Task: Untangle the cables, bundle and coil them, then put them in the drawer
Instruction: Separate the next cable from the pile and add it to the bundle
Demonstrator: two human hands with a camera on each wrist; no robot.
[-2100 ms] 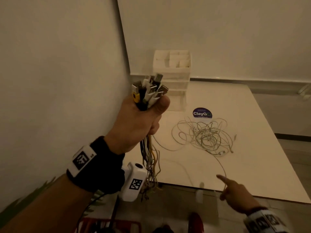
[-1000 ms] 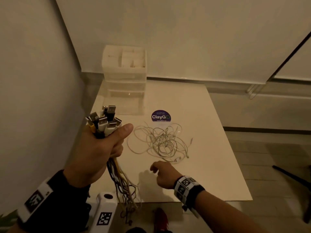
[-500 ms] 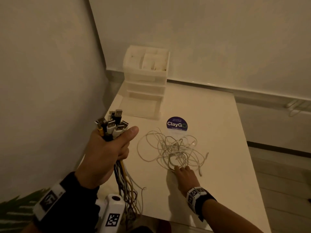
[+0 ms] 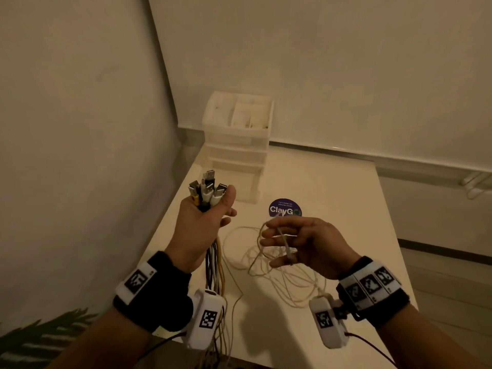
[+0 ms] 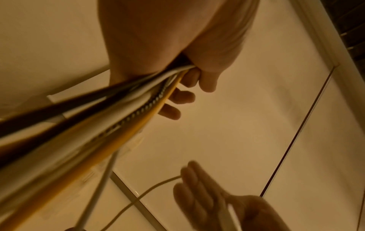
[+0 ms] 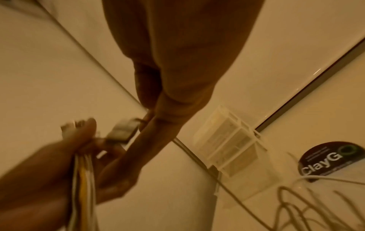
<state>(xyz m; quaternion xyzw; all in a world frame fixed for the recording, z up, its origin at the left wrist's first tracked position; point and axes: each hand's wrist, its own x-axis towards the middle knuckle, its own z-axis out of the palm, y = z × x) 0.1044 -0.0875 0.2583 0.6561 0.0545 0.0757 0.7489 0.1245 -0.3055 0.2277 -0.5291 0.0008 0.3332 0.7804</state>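
My left hand is raised over the table's left edge and grips a bundle of cables, USB plugs pointing up. The bundle's black, white and yellow cords hang down past the wrist. My right hand is lifted beside it, fingers stretched toward the left hand. It holds the end of a thin white cable. Loops of the white tangle trail from that hand down to the table. The white drawer unit stands at the back left corner, its bottom drawer pulled out.
A round purple ClayGo sticker lies on the table behind the right hand. Walls close in the table on the left and at the back. A plant leaf shows at the lower left. The table's near edge runs just under both wrists.
My right hand reached onto the white tangle, then rose off the table with a cable end, dragging loops up. The left hand kept its grip on the bundle.
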